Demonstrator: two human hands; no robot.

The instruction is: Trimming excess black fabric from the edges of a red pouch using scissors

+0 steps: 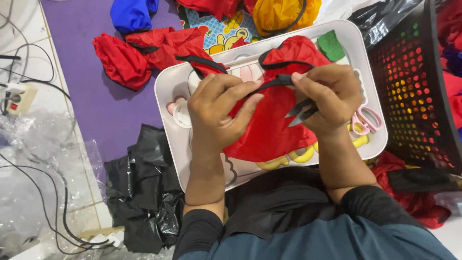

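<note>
A red cloth bag (274, 130) with black straps lies across a white tray (166, 84) on my lap. My left hand (216, 108) pinches the red cloth and one black strap (269, 82) near its top edge. My right hand (327, 98) grips the same strap from the other side and also holds small dark thread snips (301, 113), blades pointing left over the cloth. Both hands nearly touch above the middle of the tray.
Pink scissors (368, 120) and yellow-handled scissors (298, 156) lie on the tray, with a green scrap (331, 45) at its far corner. More red cloth (130, 53), blue (130, 14) and yellow (279, 14) bundles lie beyond. A black perforated basket (418, 91) stands right; black plastic (144, 192) and cables (29, 72) left.
</note>
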